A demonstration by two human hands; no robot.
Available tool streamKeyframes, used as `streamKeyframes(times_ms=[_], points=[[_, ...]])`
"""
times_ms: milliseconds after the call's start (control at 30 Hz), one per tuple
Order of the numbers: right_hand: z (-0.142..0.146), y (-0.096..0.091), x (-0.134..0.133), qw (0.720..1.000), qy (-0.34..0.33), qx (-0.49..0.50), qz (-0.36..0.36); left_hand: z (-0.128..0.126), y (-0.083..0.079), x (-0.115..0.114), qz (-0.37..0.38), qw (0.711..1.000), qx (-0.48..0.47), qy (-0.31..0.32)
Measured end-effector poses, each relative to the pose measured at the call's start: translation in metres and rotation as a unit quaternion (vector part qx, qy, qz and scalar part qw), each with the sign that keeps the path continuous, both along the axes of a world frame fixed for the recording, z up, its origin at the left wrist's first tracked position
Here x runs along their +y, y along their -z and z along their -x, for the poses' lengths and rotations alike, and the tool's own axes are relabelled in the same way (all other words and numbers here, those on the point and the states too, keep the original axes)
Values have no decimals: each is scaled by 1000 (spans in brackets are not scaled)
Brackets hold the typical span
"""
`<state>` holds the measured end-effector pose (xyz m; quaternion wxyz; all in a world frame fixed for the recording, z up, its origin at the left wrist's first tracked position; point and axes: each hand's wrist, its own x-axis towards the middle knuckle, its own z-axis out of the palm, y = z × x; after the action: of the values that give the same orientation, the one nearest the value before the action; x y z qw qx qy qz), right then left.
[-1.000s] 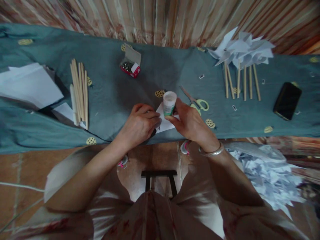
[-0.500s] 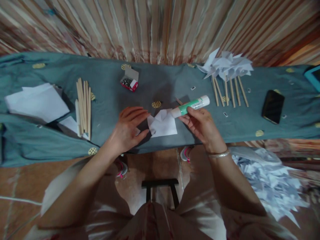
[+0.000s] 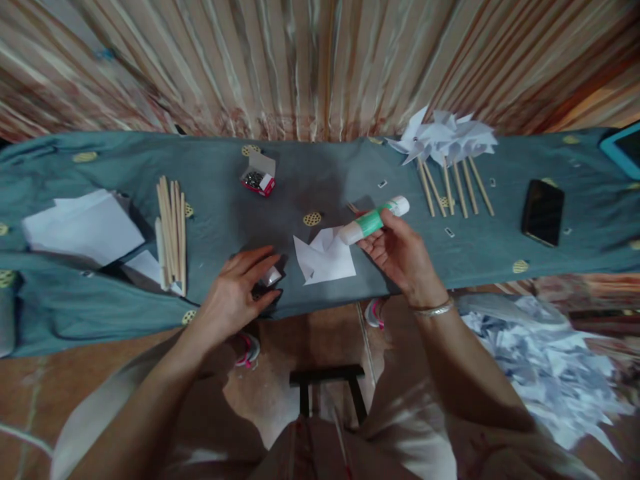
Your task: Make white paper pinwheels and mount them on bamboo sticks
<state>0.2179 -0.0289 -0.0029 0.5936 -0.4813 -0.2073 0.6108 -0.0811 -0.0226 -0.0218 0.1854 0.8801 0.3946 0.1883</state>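
Observation:
My right hand is closed on a green and white glue stick, held tilted with its uncapped end low and to the left, just above a folded white paper on the teal tablecloth. My left hand rests at the table's near edge, left of the paper. Its thumb and fingertips pinch a small white cap.
A bundle of wooden sticks and a stack of white sheets lie at the left. A small open box of pins sits at the back; finished paper pinwheels and a black phone at the right. Paper scraps pile below.
My left hand drew back from the paper toward the table edge with the white cap. The glue stick went from upright to tilted over the paper. The view tipped up.

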Motion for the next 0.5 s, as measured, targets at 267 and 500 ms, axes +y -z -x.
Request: streamKeyframes(times_ms=[267, 500], points=[[22, 3, -4, 999, -53, 6, 3, -3, 1, -1, 72, 996, -44, 8], [50, -1, -8, 995, -86, 40, 4, -23, 4, -1, 260, 920, -255, -143]])
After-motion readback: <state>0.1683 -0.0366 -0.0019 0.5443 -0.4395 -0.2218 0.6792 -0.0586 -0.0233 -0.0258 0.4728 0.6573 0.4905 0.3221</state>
